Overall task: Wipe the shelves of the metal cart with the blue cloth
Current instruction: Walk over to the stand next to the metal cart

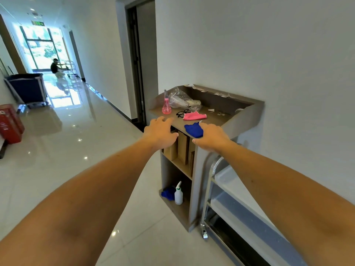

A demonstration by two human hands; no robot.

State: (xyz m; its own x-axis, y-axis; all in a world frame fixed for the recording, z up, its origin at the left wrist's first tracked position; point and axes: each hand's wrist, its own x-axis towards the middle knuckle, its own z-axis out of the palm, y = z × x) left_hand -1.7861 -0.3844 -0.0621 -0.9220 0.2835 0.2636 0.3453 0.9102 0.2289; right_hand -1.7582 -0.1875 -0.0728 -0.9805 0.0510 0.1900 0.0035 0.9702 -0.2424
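Both hands reach forward over the front edge of a grey wooden stand against the wall. The left hand point(160, 132) hovers palm down with fingers spread and loose, holding nothing. The right hand point(211, 136) rests on the blue cloth point(194, 129), which lies at the front edge of the stand's top point(215, 117); whether its fingers are curled round the cloth cannot be told. Behind the cloth lie a pink cloth point(194, 116), black glasses point(182, 112), a pink spray bottle point(166, 104) and a crumpled clear plastic bag point(181, 98). The stand's lowest shelf holds a white spray bottle point(178, 194) beside another blue cloth point(168, 193). The metal cart point(230, 204) stands just beside the stand, at lower right.
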